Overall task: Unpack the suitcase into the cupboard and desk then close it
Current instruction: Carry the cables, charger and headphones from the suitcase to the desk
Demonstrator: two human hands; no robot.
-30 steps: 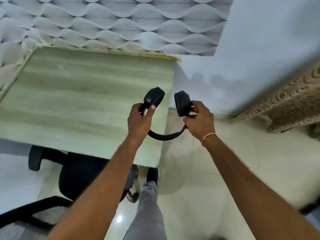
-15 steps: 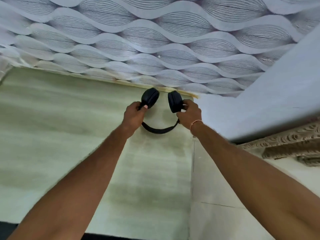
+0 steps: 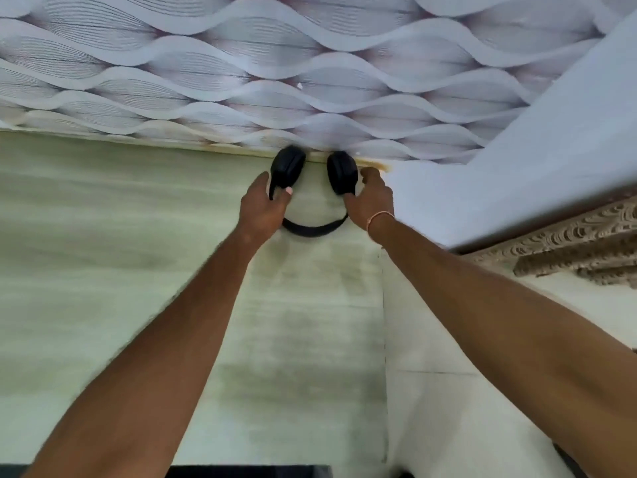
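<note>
step: set headphones [image 3: 312, 188] down on the surface [image 3: 103, 257], judged from the reach
headphones: at the far edge of the surface, ear cups against the patterned wall [image 3: 310, 81], band toward the person
left hand [image 3: 263, 205]: fingers and thumb curled round the left ear cup arm
right hand [image 3: 370, 200]: gripping the right ear cup
do it well: lower the band flat, check the cups sit steady, then release both hands together
risk: near the surface's right edge; keep them clear of it
</note>
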